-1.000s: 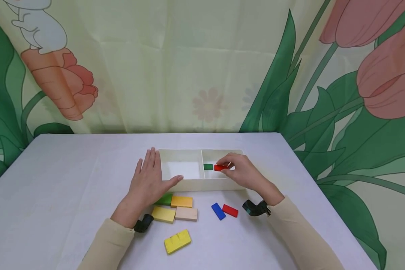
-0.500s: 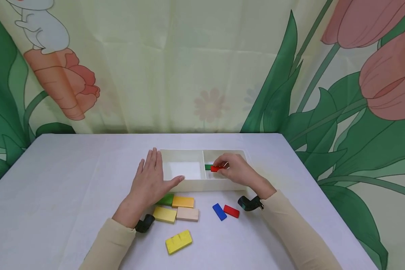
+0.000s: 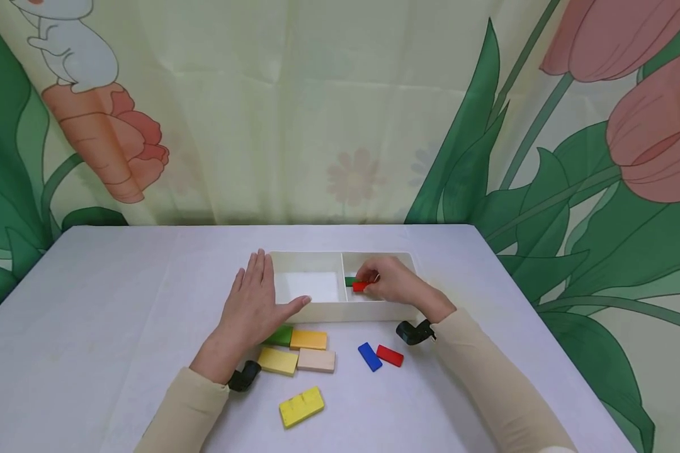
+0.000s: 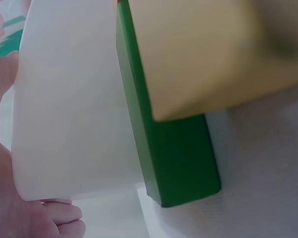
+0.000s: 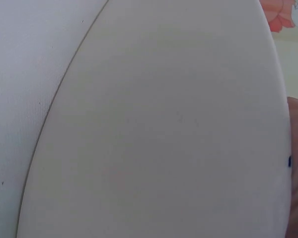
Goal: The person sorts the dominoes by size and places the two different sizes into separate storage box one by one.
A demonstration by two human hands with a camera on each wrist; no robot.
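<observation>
A white two-compartment box (image 3: 340,312) stands on the table. My right hand (image 3: 396,281) reaches into its right compartment and pinches a small red block (image 3: 359,287) between thumb and fingers. Directly behind that block, by the divider, a small green block (image 3: 349,281) shows in part. With fingers straight, my left hand (image 3: 253,303) rests at the box's left end, the thumb over the front rim. In the left wrist view a green block (image 4: 184,163) lies close along the box wall (image 4: 79,109). The right wrist view is mostly filled by the box's outer wall (image 5: 164,119).
In front of the box lie an orange block (image 3: 308,340), a pale yellow block (image 3: 278,362), a beige block (image 3: 316,360) and a bright yellow block (image 3: 301,407). A small blue block (image 3: 369,357) and another red block (image 3: 390,355) lie further right. A printed curtain (image 3: 294,113) hangs behind.
My right hand has moved left inside the compartment, bringing the red block from beside the green block to just in front of it. The left hand keeps its place on the box.
</observation>
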